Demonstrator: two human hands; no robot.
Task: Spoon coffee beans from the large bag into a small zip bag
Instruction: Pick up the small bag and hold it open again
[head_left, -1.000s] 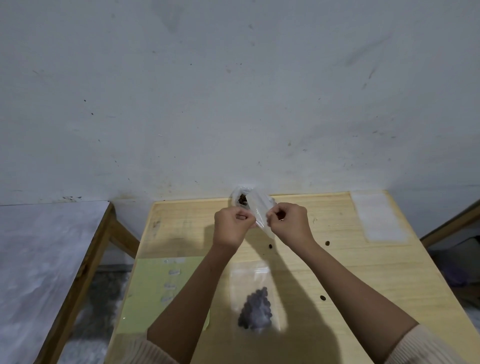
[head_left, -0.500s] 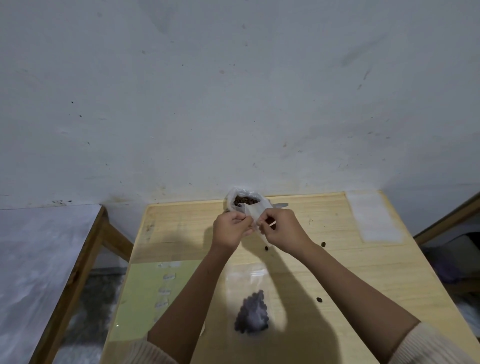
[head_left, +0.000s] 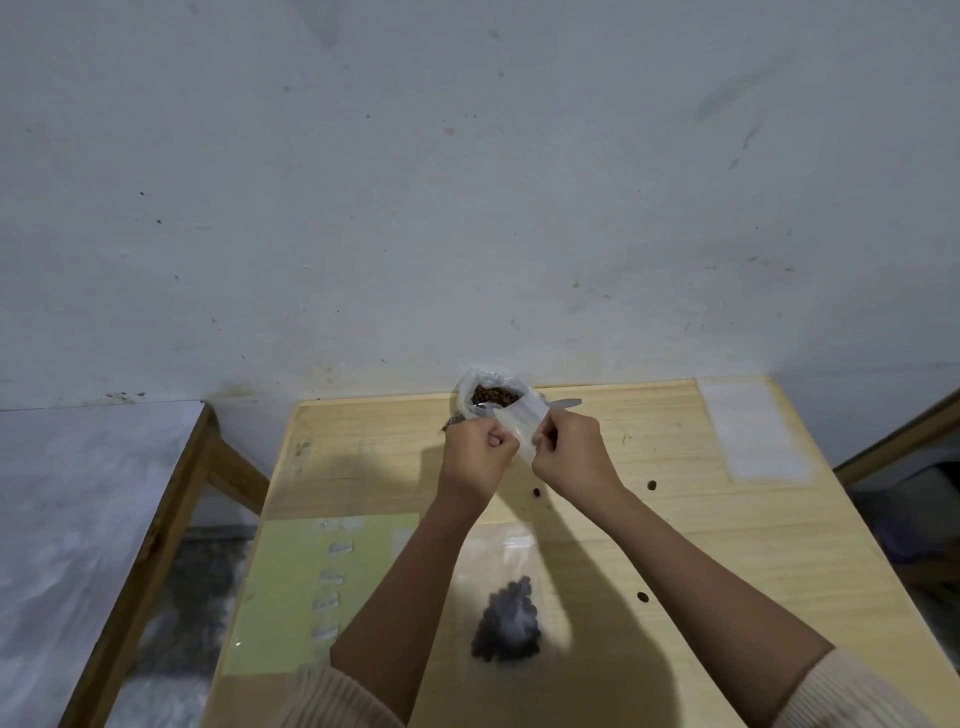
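The large clear bag (head_left: 491, 396) stands open at the table's far edge by the wall, brown coffee beans showing inside. A pale spoon handle (head_left: 565, 403) sticks out to its right. Just in front of it, my left hand (head_left: 479, 451) and my right hand (head_left: 570, 451) each pinch one side of a small clear zip bag (head_left: 524, 426), held up between them. Near me on the table lies another small zip bag (head_left: 510, 618), flat, with dark beans inside.
Wooden table (head_left: 727, 571) against a grey wall. A yellow-green sheet (head_left: 311, 587) with several labels lies at the left. A pale sheet (head_left: 753, 431) sits at the far right corner. Loose beans (head_left: 643, 596) dot the tabletop. A second table (head_left: 78, 509) stands at the left.
Both hands have moved slightly away from me toward the large bag, keeping hold of the small zip bag. The beans inside the large bag have come into view.
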